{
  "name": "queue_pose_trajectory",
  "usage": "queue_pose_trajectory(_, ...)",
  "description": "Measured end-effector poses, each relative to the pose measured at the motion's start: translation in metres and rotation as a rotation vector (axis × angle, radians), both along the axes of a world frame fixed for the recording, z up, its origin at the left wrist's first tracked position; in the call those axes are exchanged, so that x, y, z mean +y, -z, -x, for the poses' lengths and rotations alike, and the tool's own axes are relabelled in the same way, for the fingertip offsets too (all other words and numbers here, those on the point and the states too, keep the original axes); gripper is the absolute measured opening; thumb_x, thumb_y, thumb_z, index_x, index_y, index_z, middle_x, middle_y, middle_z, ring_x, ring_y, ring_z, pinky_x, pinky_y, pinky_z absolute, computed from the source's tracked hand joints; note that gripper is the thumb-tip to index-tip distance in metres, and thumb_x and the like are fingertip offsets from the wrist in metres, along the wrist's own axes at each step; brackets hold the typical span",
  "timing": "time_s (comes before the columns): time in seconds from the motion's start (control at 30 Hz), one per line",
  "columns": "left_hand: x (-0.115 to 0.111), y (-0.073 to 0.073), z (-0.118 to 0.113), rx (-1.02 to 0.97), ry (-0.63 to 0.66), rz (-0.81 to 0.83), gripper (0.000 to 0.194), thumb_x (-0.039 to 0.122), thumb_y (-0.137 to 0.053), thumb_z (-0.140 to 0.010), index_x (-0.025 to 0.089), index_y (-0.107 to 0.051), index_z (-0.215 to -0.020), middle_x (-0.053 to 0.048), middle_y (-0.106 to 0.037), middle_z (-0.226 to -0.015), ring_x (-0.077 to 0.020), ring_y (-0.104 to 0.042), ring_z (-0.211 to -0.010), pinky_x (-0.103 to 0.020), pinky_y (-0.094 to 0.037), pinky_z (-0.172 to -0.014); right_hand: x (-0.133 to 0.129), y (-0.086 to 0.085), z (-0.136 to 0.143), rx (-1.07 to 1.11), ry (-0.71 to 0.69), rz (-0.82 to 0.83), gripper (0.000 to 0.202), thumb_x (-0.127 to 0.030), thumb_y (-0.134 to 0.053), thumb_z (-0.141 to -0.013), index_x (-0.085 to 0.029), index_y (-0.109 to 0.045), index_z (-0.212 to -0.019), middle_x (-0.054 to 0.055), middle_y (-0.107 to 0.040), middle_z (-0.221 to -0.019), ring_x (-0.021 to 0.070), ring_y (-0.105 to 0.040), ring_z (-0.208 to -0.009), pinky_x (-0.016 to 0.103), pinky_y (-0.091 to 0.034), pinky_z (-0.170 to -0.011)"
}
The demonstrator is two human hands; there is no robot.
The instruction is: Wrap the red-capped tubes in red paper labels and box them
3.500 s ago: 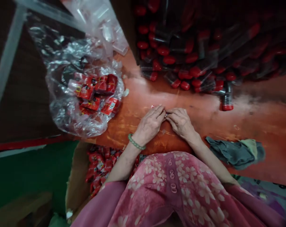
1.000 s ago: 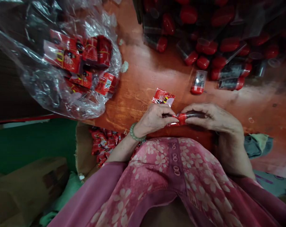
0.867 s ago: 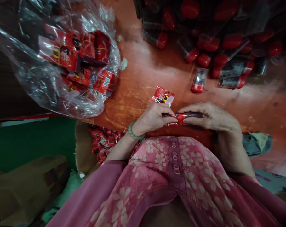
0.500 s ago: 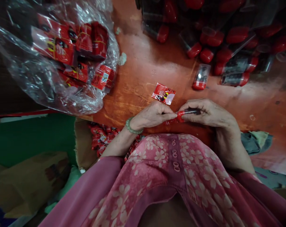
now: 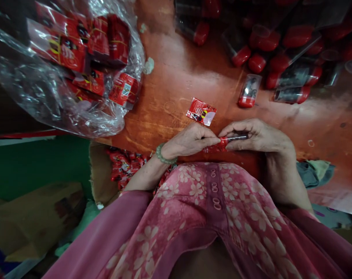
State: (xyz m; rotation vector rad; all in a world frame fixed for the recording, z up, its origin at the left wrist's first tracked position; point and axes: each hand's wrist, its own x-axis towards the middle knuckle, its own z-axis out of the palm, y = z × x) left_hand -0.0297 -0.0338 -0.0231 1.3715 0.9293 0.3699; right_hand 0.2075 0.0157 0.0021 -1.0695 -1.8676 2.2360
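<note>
The right hand (image 5: 256,135) has its thumb and fingers clamped on a clear red-capped tube (image 5: 235,137), whose red end points toward the left hand (image 5: 190,140) over the orange-brown table (image 5: 161,120). At that end of the tube, the left thumb and forefinger pinch together on a red printed wrapper (image 5: 212,148); whether it goes around the cap cannot be told. Beyond the tube and to its left lies a flat red packet (image 5: 201,111); farther left, a clear plastic bag (image 5: 33,93) holds rubber-banded packet bundles (image 5: 118,40). Beyond the tube, a standalone capsule tube (image 5: 249,91) lies near a dim heap of similar tubes (image 5: 266,40). To its right rests a folded grey-green cloth (image 5: 308,174).
</note>
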Motion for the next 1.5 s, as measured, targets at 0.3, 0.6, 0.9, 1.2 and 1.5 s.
queue_pose_trajectory(0.3,-0.002,0.001,0.000,-0.072,-0.135,0.072,0.028,0.042,-0.075,-0.085,0.015,-0.080,-0.085,-0.002,-0.075,-0.073,-0.0112,-0.062,-0.063,-0.023,-0.048,-0.063,-0.007,-0.001,0.006,0.014,0.148,0.080,0.032,-0.046,-0.083,-0.077,-0.020,-0.078,-0.095,0.002,-0.081,-0.089,0.0160,-0.075,-0.078,0.029,-0.061,-0.074)
queue_pose_trajectory(0.6,-0.002,0.004,-0.009,-0.130,-0.223,0.180,0.020,0.035,-0.081,-0.079,0.017,-0.083,-0.085,-0.002,-0.080,-0.080,-0.0118,-0.066,-0.065,-0.023,-0.053,-0.065,-0.005,0.005,-0.002,0.026,0.041,-0.031,0.043,-0.045,-0.080,-0.083,-0.027,-0.074,-0.122,0.000,-0.079,-0.095,0.0157,-0.072,-0.081,0.028,-0.057,-0.076)
queue_pose_trajectory(0.9,0.001,0.007,-0.002,-0.092,-0.266,0.156,0.023,0.041,-0.082,-0.078,0.020,-0.084,-0.085,0.000,-0.077,-0.073,-0.0103,-0.060,-0.060,-0.023,-0.049,-0.060,-0.006,0.005,0.005,-0.023,0.153,-0.033,0.036,-0.043,-0.081,-0.080,-0.025,-0.071,-0.110,-0.001,-0.074,-0.085,0.0156,-0.066,-0.074,0.029,-0.054,-0.068)
queue_pose_trajectory(1.2,0.003,0.013,0.003,-0.056,-0.302,0.103,0.021,0.040,-0.081,-0.079,0.020,-0.084,-0.083,0.003,-0.068,-0.063,-0.0082,-0.051,-0.055,-0.023,-0.039,-0.055,0.000,-0.003,0.007,-0.006,0.176,-0.015,0.024,-0.040,-0.082,-0.081,-0.022,-0.076,-0.096,-0.002,-0.076,-0.083,0.0131,-0.068,-0.069,0.028,-0.056,-0.068)
queue_pose_trajectory(1.5,0.007,0.011,0.003,-0.070,-0.252,0.106,0.018,0.039,-0.082,-0.080,0.021,-0.084,-0.082,0.001,-0.072,-0.067,-0.0094,-0.053,-0.055,-0.025,-0.040,-0.055,0.004,0.001,0.007,0.033,0.060,-0.006,0.032,-0.043,-0.080,-0.083,-0.027,-0.079,-0.111,0.000,-0.080,-0.096,0.0161,-0.073,-0.079,0.029,-0.058,-0.074)
